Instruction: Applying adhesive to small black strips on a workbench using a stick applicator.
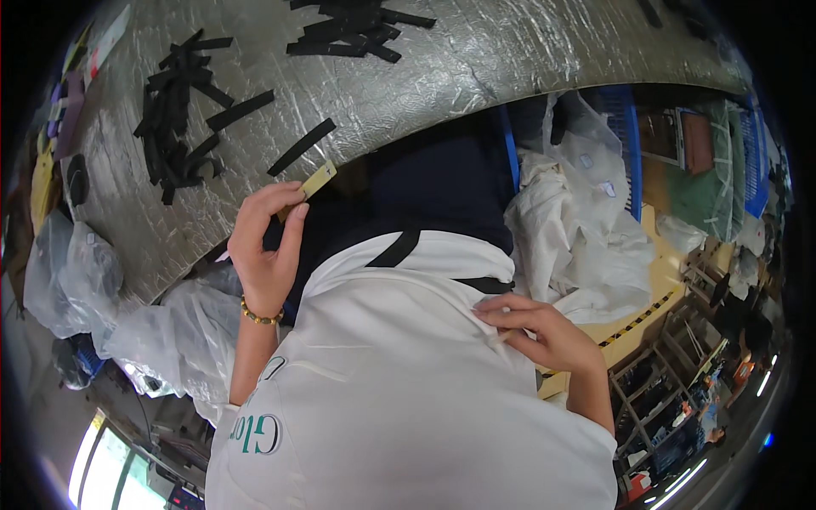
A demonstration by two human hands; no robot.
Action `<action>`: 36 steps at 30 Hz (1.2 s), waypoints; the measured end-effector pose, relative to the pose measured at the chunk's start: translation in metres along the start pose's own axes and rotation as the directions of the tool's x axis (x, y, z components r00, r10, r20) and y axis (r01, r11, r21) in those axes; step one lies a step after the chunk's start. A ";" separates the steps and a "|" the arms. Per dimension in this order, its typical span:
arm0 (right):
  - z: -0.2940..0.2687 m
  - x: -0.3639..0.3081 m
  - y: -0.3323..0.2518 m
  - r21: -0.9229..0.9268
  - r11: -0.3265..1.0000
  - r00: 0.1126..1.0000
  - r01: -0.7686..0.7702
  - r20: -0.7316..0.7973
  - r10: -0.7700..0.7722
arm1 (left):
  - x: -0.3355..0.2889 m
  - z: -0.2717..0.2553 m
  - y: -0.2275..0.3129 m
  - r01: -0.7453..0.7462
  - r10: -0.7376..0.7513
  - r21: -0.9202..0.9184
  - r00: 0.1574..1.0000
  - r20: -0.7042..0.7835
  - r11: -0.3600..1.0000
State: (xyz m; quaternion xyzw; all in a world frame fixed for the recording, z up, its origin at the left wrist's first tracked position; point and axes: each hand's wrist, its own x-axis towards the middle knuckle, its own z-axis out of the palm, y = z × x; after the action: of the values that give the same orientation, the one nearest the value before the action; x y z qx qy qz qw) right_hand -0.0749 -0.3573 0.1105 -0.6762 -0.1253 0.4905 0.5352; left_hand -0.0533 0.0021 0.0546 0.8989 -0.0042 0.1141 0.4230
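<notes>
Between the thumb and fingers of my left hand (268, 234) is a small flat yellowish strip (320, 180) with a dark mark, held just over the table's near edge. Just beyond it a single black strip (302, 146) lies on the silvery tabletop (374, 110). My right hand (548, 333) rests at the front of the white shirt (408, 365), its fingers bent toward the thumb. A small pale bit shows between them; whether it is shirt fabric or something else I cannot make out.
Several black strips lie in a pile (178, 119) at the table's left, and more in a heap (353, 30) at its far side. White cloth and clear plastic (578, 221) sit to the right beside a blue crate (625, 144). Plastic bags (183, 340) stand at the left.
</notes>
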 end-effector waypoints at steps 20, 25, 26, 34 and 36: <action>-0.095 0.068 -0.044 -0.323 0.945 0.751 -0.046 -0.635 -0.180 | -0.010 0.009 -0.024 0.098 -0.110 -0.084 0.984 -0.142 0.992; -0.082 0.117 -0.061 -0.407 0.909 0.645 0.089 -0.672 -0.364 | 0.002 0.000 -0.027 0.106 -0.103 0.022 0.988 -0.119 0.994; -0.079 0.132 -0.056 -0.454 0.882 0.618 0.126 -0.659 -0.428 | 0.008 0.006 -0.031 0.066 -0.059 0.054 0.992 -0.115 0.996; -0.047 0.266 -0.075 -0.742 0.488 0.420 0.460 -0.302 -0.856 | 0.027 0.014 -0.028 -0.092 0.128 0.245 0.983 -0.135 0.965; -0.011 0.322 -0.121 -0.683 0.459 0.435 0.569 -0.223 -0.872 | 0.020 0.010 -0.039 -0.091 0.114 0.237 0.990 -0.083 0.967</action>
State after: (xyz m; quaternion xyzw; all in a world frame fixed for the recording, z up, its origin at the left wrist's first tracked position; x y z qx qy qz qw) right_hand 0.1341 -0.0922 0.0418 -0.7702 -0.3804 -0.0716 0.5068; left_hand -0.0273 0.0213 0.0225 0.9343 -0.0171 0.1785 0.3081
